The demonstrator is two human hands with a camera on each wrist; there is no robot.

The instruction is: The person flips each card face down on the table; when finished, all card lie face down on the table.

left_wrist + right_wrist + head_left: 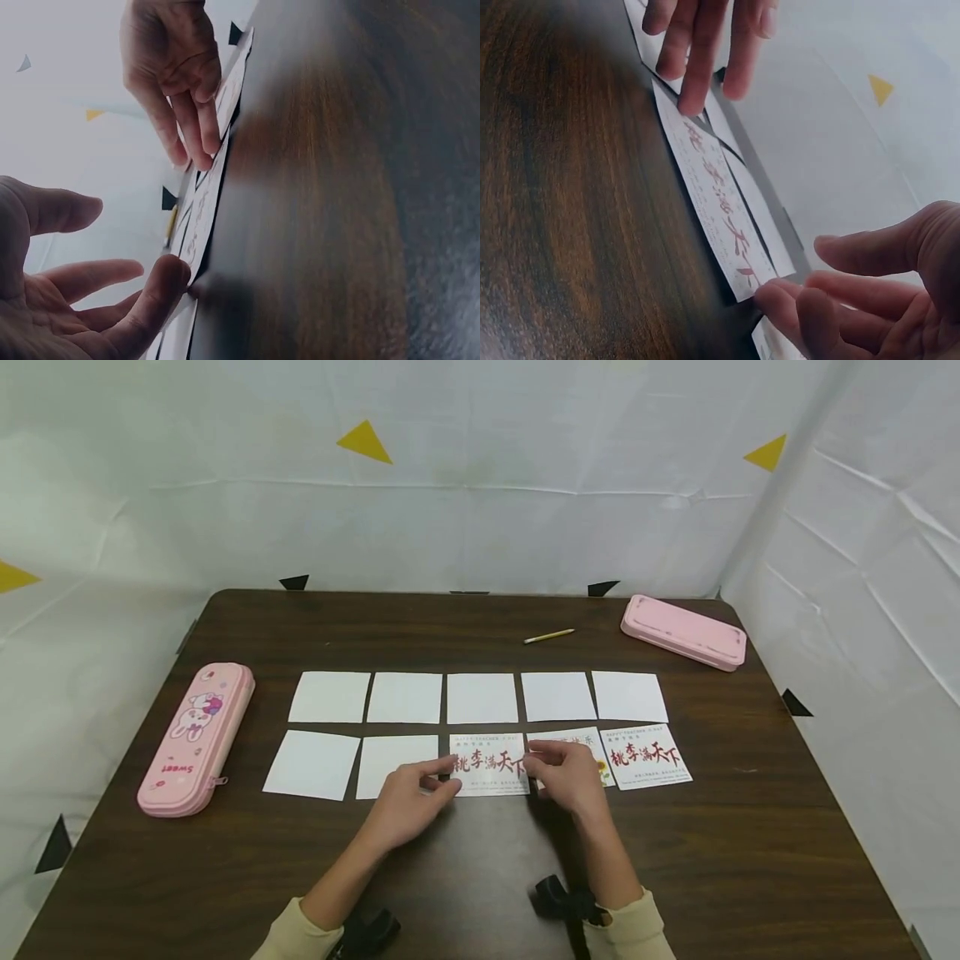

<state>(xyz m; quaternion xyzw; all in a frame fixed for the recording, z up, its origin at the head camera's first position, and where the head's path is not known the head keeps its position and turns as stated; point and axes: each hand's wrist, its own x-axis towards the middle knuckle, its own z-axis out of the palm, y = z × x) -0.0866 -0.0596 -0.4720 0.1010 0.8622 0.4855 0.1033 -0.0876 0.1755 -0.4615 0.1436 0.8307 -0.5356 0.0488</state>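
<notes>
A white card with red Chinese characters (489, 764) lies face up in the front row. My left hand (414, 795) touches its left edge with relaxed fingertips, thumb held apart in the left wrist view. At the card's right edge are the fingertips of my right hand (573, 775), its thumb also standing off from the fingers (778, 301). Partly hidden under the right hand is a card with a sunflower (588, 737). Right of that lies another card with red characters (647, 757). Beside my left hand sits a blank white card (392, 756).
Another blank card (311, 764) ends the front row at left. Behind runs a row of several blank cards (482, 698). A pink pencil case (197, 739) lies left, a second pink case (684, 632) back right. A pencil (549, 636) lies behind the cards.
</notes>
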